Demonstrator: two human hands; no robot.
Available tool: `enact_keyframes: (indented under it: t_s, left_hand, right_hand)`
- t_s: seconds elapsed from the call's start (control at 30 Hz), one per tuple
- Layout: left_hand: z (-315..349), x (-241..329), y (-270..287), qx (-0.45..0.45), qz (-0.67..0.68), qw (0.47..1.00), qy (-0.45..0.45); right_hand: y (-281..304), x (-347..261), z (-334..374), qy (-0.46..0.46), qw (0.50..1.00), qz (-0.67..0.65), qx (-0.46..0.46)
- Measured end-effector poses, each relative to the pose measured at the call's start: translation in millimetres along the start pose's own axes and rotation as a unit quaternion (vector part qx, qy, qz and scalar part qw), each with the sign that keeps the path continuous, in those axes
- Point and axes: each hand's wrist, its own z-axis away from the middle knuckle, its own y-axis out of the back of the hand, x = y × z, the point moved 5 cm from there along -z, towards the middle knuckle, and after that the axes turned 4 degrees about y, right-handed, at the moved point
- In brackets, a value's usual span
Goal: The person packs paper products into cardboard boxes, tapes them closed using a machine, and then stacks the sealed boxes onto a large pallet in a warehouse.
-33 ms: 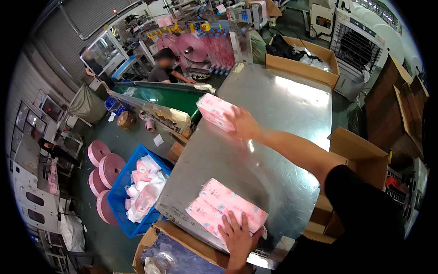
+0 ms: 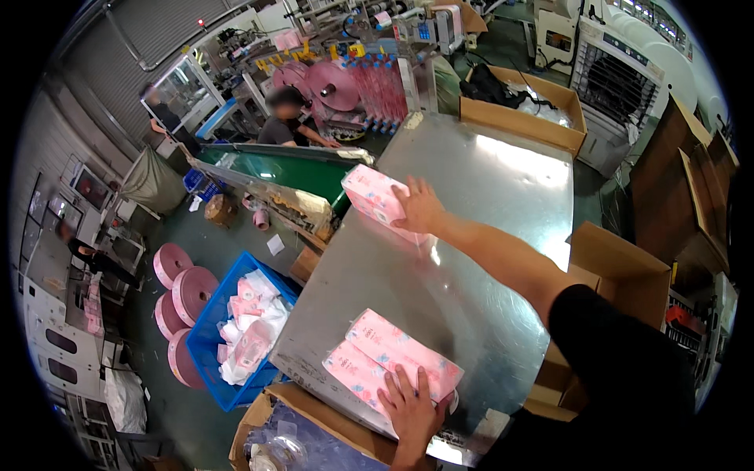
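Observation:
Two pink flowered tissue packs lie side by side, touching, at the near edge of a metal table. My left hand rests on their near end, with its fingers spread over the wrapping. Farther off, a third pink tissue pack is at the table's far left edge, beside the end of the green conveyor belt. On that pack's right end lies my right hand, fingers stretched apart and its arm reaching across the table. The pack's underside is hidden.
A blue crate of crumpled wrapping stands left of the table, by several pink film rolls. Open cartons are at the front, right and far end. A person works beyond the conveyor.
My right hand's fingers have spread a little and shifted slightly across the far pack's end. The packs and my left hand stay practically where they were; the whole view has shifted slightly.

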Motion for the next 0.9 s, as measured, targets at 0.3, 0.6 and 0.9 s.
enact_keyframes:
  t_s: [0.3,0.6,0.9]
  left_hand:
    - [-2.8,2.1,-10.4,0.007,-0.008,1.000,0.007]
    - [0.1,7.6,-6.6,0.008,0.003,1.000,0.019]
    - [29.1,20.7,-12.6,-0.003,-0.015,0.999,0.043]
  right_hand:
    - [-24.8,14.5,108.5,-0.003,0.961,-0.245,0.130]
    - [82.0,-11.7,305.9,0.099,0.852,-0.399,0.324]
    - [127.4,-25.5,326.6,0.037,0.916,-0.348,0.194]
